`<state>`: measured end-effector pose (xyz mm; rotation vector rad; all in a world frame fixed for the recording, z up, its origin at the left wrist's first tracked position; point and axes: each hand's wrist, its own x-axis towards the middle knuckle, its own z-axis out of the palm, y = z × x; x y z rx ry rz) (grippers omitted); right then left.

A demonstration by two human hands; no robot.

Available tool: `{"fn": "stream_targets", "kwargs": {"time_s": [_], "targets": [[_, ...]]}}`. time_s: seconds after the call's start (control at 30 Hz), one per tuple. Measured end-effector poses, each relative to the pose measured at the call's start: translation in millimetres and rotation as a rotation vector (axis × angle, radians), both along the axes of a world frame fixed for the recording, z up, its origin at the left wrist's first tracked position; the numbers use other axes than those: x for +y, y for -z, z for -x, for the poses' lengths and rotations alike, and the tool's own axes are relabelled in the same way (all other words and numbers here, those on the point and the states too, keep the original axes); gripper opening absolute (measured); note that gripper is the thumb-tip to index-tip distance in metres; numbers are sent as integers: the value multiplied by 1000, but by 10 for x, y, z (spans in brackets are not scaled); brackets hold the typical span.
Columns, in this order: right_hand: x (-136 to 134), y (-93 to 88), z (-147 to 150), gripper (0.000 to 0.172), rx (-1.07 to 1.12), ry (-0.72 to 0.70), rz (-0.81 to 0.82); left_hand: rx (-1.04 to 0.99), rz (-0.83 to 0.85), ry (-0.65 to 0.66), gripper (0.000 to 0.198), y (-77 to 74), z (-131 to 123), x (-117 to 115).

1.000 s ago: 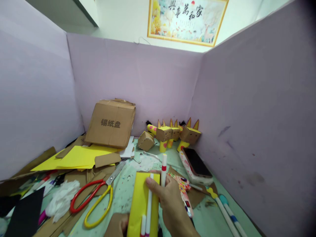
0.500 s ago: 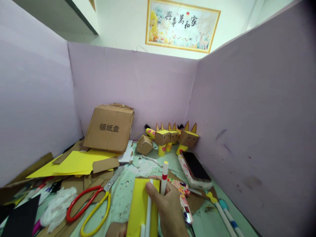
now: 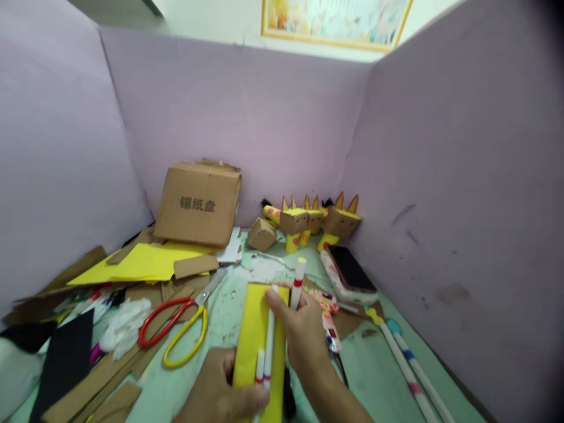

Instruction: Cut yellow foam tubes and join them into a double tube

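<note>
green table [image 3: 222, 332], fingers [image 3: 279, 306] holding yellow piece [image 3: 252, 323] and markers [image 3: 269, 341]

Your view is slightly blurred; the upper wall [image 3: 215, 19] is bright, the right-hand panel [image 3: 458, 194] dimmer, the top-right corner blackened.

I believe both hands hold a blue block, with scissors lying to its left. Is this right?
The colour is wrong: the head view shows the left hand and right hand holding a yellow block, with scissors lying to its left.
</note>
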<state>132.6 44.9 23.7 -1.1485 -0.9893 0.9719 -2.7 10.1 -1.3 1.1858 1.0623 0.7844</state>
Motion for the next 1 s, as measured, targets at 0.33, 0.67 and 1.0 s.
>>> {"fn": "stream_targets", "kwargs": {"time_s": [0.33, 0.67, 1.0], "targets": [[80, 99, 16, 25, 140, -37, 29, -112, 180, 4, 25, 14, -29, -1], [127, 188, 40, 30, 188, -81, 108, -149, 222, -41, 25, 27, -53, 36], [43, 118, -74, 26, 141, -289, 159, -196, 192, -48, 26, 134, -27, 66]]}}
